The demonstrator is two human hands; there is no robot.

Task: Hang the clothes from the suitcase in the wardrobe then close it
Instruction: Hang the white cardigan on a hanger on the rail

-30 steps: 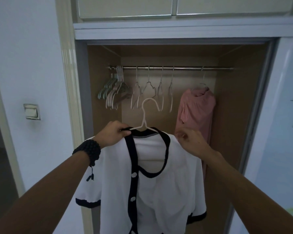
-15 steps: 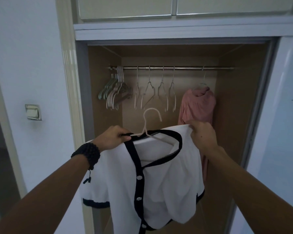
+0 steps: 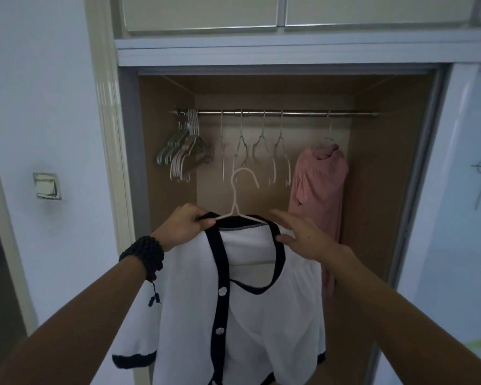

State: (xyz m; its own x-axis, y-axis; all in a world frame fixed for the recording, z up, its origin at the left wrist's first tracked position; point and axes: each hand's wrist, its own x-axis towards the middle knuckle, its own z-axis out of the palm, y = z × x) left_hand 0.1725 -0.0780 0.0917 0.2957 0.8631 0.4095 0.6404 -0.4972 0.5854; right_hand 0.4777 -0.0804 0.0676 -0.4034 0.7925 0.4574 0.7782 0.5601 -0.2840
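Observation:
A white short-sleeved cardigan with black trim and buttons hangs on a white hanger in front of the open wardrobe. My left hand grips the hanger's left shoulder together with the black collar. My right hand lies with straight fingers on the cardigan's right shoulder, thumb against the trim. The hanger's hook stands below the metal rail. A pink garment hangs at the rail's right end.
Several empty hangers bunch at the rail's left end and several more hang spaced along its middle. The sliding door stands pushed to the right. A wall switch is on the left wall.
The right hand has let go of the lifted right shoulder, which now lies settled over the hanger. The cardigan hangs straighter and its collar sits level.

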